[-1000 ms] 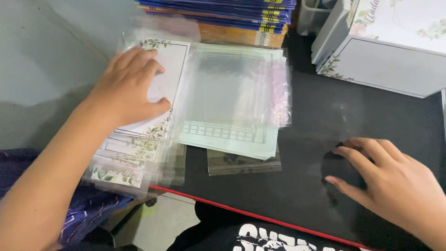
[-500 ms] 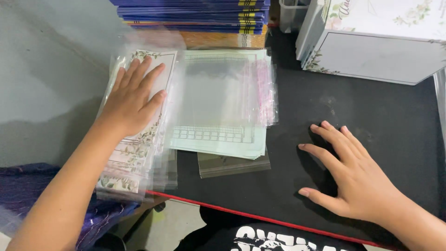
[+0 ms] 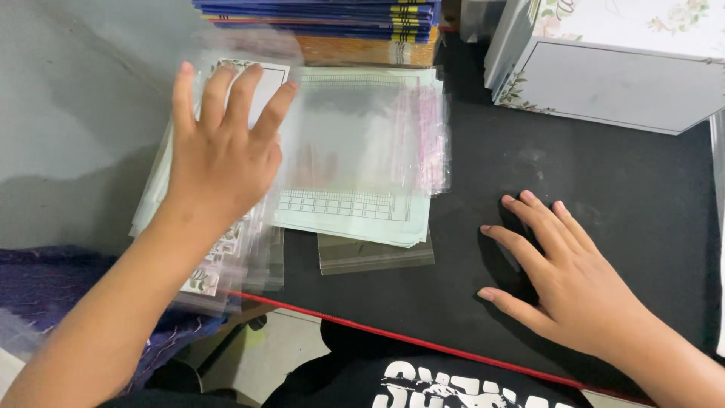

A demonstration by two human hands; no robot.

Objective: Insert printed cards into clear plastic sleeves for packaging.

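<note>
The stack of floral-bordered cards in clear sleeves (image 3: pixel 215 249) lies at the left edge of the black table (image 3: pixel 483 196), part of it overhanging toward the person. The left hand (image 3: pixel 223 151) lies flat on top of this stack, fingers spread apart and extended — pressing down, not gripping anything. Just beside it on the right sits a pile of pale green sheets under clear plastic bags (image 3: pixel 359 159), touching the card stack. The right hand (image 3: pixel 563 276) rests palm down on the bare table, well apart from the piles, fingers splayed and empty. Behind — a stack of blue booklets (image 3: pixel 332 13) and a white floral box (image 3: pixel 612 64).
</note>
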